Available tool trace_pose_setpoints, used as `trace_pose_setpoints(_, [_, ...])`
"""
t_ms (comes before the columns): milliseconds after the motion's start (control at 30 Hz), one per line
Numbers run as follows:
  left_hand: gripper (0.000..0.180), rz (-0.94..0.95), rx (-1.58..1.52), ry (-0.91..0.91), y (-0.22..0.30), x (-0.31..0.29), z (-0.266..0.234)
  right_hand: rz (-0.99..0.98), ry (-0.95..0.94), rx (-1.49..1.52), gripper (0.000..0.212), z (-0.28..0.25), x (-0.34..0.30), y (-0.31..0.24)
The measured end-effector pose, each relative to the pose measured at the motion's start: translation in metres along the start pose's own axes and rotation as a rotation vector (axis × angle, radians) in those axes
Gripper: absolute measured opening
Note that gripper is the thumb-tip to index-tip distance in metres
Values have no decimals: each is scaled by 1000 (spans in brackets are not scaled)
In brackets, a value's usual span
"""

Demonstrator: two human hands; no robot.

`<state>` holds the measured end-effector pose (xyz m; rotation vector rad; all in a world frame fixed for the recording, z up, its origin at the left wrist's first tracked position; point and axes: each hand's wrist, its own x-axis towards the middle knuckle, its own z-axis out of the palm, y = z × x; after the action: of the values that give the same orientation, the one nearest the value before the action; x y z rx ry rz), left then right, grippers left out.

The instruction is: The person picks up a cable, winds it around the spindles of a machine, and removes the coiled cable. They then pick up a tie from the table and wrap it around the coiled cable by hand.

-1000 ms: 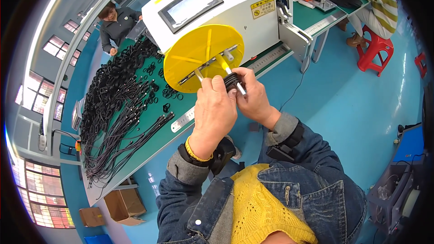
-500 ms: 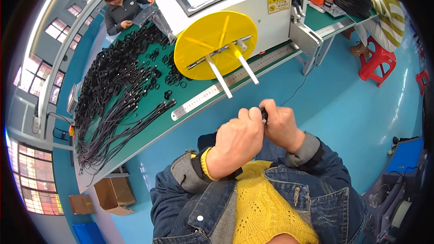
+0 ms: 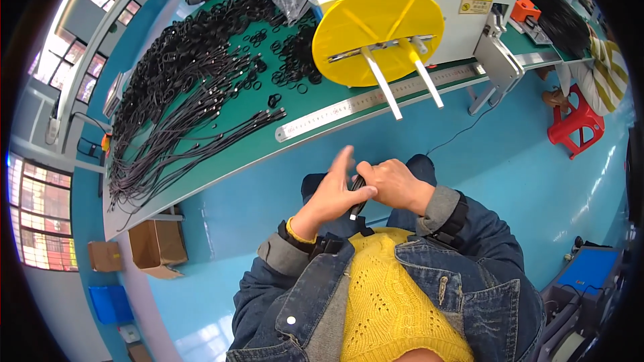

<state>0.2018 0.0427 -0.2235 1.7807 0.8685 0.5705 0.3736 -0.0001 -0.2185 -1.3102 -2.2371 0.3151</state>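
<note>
A small coiled black cable [image 3: 358,202] with a light metal plug at its lower end is between my hands, in front of my body. My right hand [image 3: 394,182] is closed around its upper part. Beside it, my left hand [image 3: 330,193] has its fingers stretched upward, somewhat smeared by motion. The left thumb reaches across the coil toward my right fingers. Much of the coil is hidden by both hands.
On the green table [image 3: 231,151] lie loose black cables [image 3: 181,110], a heap of coiled ones [image 3: 161,53] and a steel ruler [image 3: 322,121]. A white machine with a yellow disc [image 3: 376,27] has two rods jutting out. Co-workers sit beyond; a red stool [image 3: 578,124] stands right.
My left hand has loosened from a closed grip and its fingers have opened. Both hands have shifted slightly left and lower, and more of the cable shows. The head view has tilted downward.
</note>
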Motion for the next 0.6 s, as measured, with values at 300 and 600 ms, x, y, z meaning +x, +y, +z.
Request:
trace_pose_setpoints(300, [23,-545,-329,-446,24,12,-22,-5,-118,1,28,16,14,11])
trace_pose_setpoints(600, [18,-639,-595,-471,1,12,-5,39,-181,-14,24,29,10,17])
